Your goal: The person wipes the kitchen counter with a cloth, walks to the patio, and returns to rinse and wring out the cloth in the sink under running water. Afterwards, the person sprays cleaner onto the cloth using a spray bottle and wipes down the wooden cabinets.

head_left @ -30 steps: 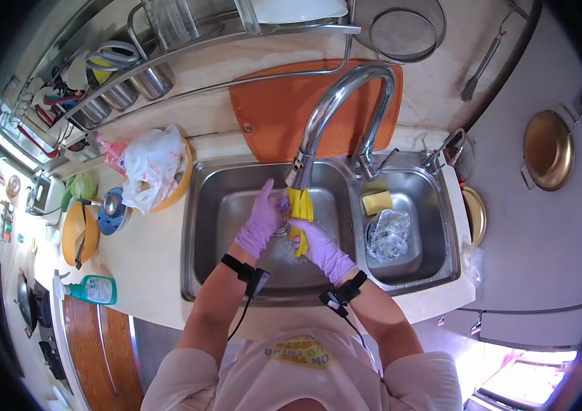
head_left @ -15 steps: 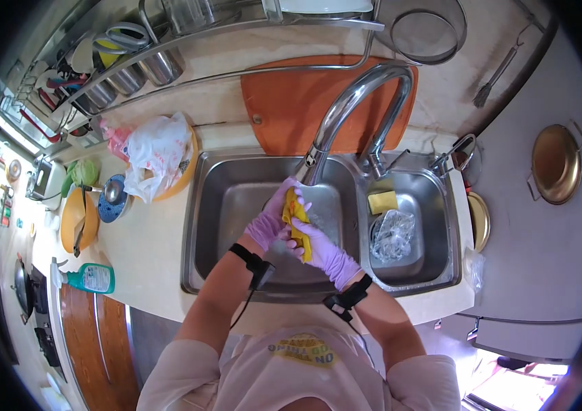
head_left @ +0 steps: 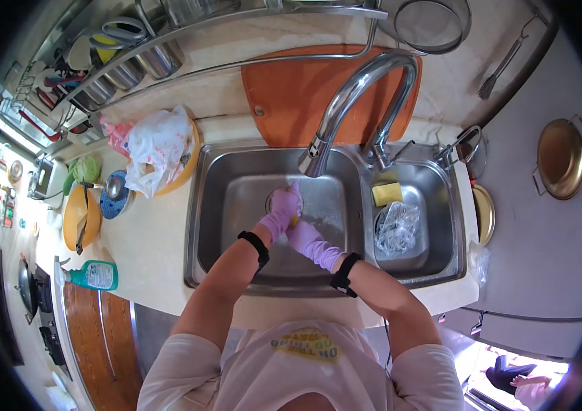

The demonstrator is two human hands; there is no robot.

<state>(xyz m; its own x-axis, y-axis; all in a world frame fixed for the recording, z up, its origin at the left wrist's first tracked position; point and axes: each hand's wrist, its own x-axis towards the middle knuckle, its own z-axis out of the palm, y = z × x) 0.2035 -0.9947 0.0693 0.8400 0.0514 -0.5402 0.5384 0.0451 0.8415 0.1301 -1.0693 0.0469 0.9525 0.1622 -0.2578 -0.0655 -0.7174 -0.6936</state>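
Both my hands wear thin purple gloves and are low inside the large sink basin [head_left: 236, 257], over the drain area. My left hand [head_left: 285, 205] is closed, with its knuckles up. Just below and to its right, my right hand [head_left: 305, 236] is closed too. A small piece of the yellow cloth [head_left: 295, 221] shows between them; the rest is hidden by the gloves. Above the hands hangs the chrome faucet [head_left: 315, 157], its spout apart from them. I cannot make out whether water runs.
The smaller basin holds a yellow sponge [head_left: 387, 194] and crumpled clear plastic [head_left: 398, 229]. An orange cutting board [head_left: 284, 96] leans behind the faucet. Left on the counter are a green spray bottle [head_left: 98, 275], an orange bowl [head_left: 72, 216] and a white plastic bag [head_left: 157, 151].
Both hands have gone down into the basin, away from the faucet spout, and closer together. The yellow cloth, plainly visible before, is now mostly covered by the gloves.
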